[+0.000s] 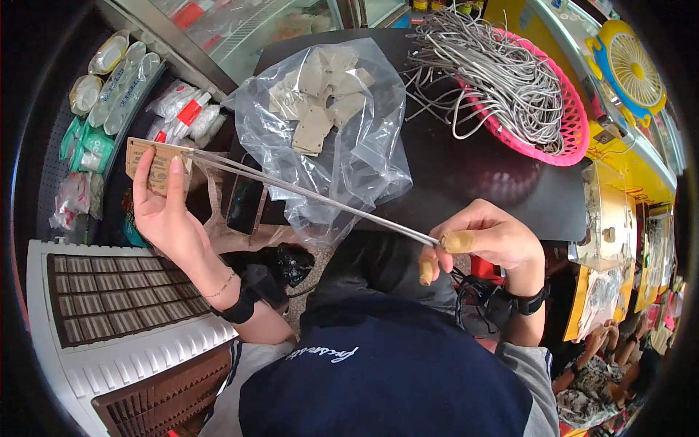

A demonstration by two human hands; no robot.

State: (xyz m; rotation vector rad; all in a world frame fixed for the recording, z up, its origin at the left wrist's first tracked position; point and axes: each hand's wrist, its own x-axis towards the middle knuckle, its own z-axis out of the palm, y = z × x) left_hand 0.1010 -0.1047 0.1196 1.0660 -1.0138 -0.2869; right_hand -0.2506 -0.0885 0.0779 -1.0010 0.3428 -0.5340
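- Dark print shows on the tan tag (161,172); white script marks your navy shirt (386,393).
- Your left hand (166,218) grips the tag; your right hand (499,237) pinches the grey cord's (378,220) end.
- The cord stretches straight between your hands.

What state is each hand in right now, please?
Left hand: closed, holding the tag.
Right hand: closed, pinching the end of the cord.

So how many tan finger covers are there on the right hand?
2: one tan cover on the thumb of the right hand, another cover on a finger just below it. Some fingertips are hidden, so there may be more.
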